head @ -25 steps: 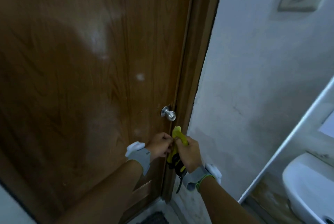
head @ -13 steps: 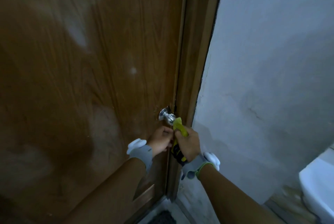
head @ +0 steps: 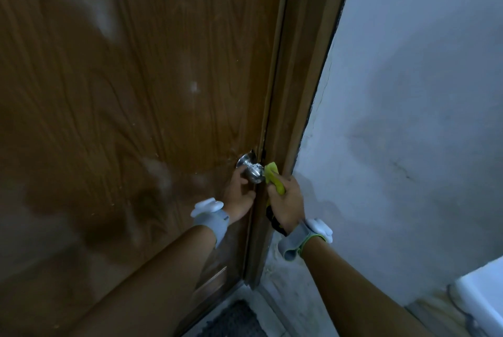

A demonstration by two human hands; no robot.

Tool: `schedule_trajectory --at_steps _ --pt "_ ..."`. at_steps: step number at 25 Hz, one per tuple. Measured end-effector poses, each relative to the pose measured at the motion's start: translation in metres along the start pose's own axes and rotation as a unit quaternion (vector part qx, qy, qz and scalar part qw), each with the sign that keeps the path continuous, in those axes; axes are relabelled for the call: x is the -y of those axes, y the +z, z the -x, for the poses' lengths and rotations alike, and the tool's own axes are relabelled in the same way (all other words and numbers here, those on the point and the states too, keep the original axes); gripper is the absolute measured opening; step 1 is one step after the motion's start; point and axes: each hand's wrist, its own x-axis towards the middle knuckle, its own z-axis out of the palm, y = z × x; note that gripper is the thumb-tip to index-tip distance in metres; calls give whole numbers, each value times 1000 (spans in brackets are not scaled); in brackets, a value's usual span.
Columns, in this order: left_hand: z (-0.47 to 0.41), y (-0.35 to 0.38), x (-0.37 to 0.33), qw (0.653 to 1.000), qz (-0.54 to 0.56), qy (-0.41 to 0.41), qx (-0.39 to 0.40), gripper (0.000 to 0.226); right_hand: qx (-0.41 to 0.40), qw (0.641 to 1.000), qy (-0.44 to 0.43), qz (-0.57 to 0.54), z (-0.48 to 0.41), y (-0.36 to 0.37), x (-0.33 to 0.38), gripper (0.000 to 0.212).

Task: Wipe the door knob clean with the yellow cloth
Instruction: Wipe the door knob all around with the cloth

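Observation:
A round silver door knob (head: 253,170) sticks out of the brown wooden door (head: 136,119) near its right edge, with white specks on its neck. My left hand (head: 239,195) reaches up from below and its fingers touch the knob's left underside. My right hand (head: 285,200) is shut on the yellow cloth (head: 273,177). The cloth's bunched tip touches the knob's right side. A dark strip of the cloth hangs below my right palm.
The brown door frame (head: 304,91) runs up just right of the knob. A pale plastered wall (head: 408,119) fills the right side. A white basin edge (head: 484,298) shows at the bottom right, and a dark floor mat (head: 234,320) lies at the door's foot.
Both hands rose toward the knob. My left hand let go of the cloth and moved onto the knob's left side. The cloth tip in my right hand now touches the knob.

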Motion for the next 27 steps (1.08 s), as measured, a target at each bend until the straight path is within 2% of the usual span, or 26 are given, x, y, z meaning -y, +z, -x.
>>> schedule_trajectory --at_steps 4,9,14,16,20,23,25,27 --pt "-3 9 3 998 34 -3 -49 61 23 998 -28 48 -7 1 -8 44" --pt "-8 16 8 996 50 5 -72 55 64 979 -118 155 -11 -1 -11 51" --pt "-13 17 7 993 70 15 -91 47 44 950 -187 245 -11 -3 -12 51" --pt "-14 17 8 993 69 12 -97 45 46 958 -168 228 -12 -2 -11 51" --pt "-16 19 14 993 60 28 -102 46 20 986 -73 149 -13 4 -6 54" --pt "-16 19 16 994 61 25 -92 48 14 992 -36 120 -15 8 -3 56" --pt "-15 19 18 994 63 20 -90 50 20 989 -47 140 -14 7 -4 52" --pt "-14 18 19 994 69 15 -82 51 30 977 -99 187 -10 4 -8 51"
